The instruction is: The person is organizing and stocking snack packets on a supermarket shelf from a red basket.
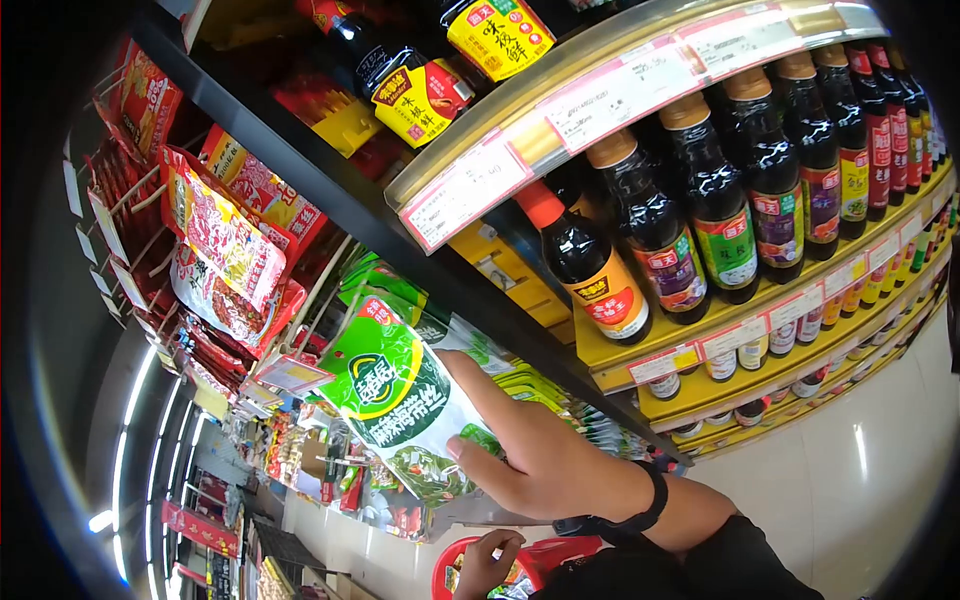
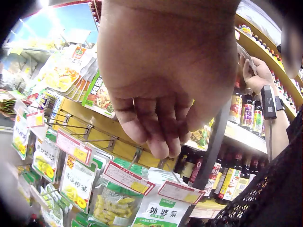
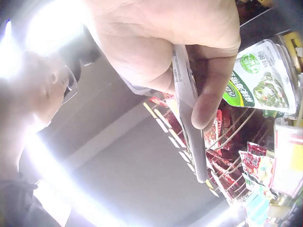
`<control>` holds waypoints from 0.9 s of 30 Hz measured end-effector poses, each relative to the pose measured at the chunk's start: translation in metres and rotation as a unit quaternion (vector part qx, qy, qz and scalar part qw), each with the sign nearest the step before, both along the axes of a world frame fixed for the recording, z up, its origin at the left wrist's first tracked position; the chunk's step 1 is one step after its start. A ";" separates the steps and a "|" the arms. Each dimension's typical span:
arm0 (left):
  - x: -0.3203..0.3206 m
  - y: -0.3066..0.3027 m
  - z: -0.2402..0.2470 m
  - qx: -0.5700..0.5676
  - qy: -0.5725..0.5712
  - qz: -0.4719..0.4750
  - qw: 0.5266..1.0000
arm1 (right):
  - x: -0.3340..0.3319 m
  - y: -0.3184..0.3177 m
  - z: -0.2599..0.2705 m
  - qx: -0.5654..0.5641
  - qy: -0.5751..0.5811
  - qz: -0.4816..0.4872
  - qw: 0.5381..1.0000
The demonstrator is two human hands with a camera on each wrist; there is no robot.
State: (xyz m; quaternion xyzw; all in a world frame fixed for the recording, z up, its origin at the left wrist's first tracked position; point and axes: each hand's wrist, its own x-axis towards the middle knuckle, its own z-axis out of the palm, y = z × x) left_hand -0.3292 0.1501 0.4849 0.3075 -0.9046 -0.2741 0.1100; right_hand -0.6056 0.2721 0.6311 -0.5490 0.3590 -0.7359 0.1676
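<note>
A green and white food packet (image 1: 400,385) is in my right hand (image 1: 520,440), its thumb on the front and its other fingers behind. Seen edge-on in the right wrist view, the packet (image 3: 191,123) is pinched between the thumb and fingers of that hand (image 3: 165,42). My left hand (image 1: 487,562) is low in the head view, beside a red basket (image 1: 447,570) with packets inside. In the left wrist view the left hand (image 2: 165,80) hangs with fingers loosely bent and holds nothing.
Dark sauce bottles (image 1: 660,240) line curved yellow shelves on the right. Red packets (image 1: 225,240) hang from wire hooks on the left. More pickle packets (image 2: 78,182) hang below price tags (image 2: 128,177). A dark shelf post (image 1: 330,180) stands between the two displays.
</note>
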 end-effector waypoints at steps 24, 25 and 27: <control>0.016 0.002 -0.009 -0.037 -0.045 0.005 0.998 | 0.002 -0.009 0.006 -0.062 0.047 0.009 0.997; 0.015 0.003 -0.009 -0.031 -0.051 0.009 0.998 | 0.002 -0.009 0.006 -0.061 0.046 0.004 0.997; 0.016 0.002 -0.014 -0.008 -0.041 0.009 0.999 | 0.000 -0.010 0.007 -0.058 0.040 -0.012 0.997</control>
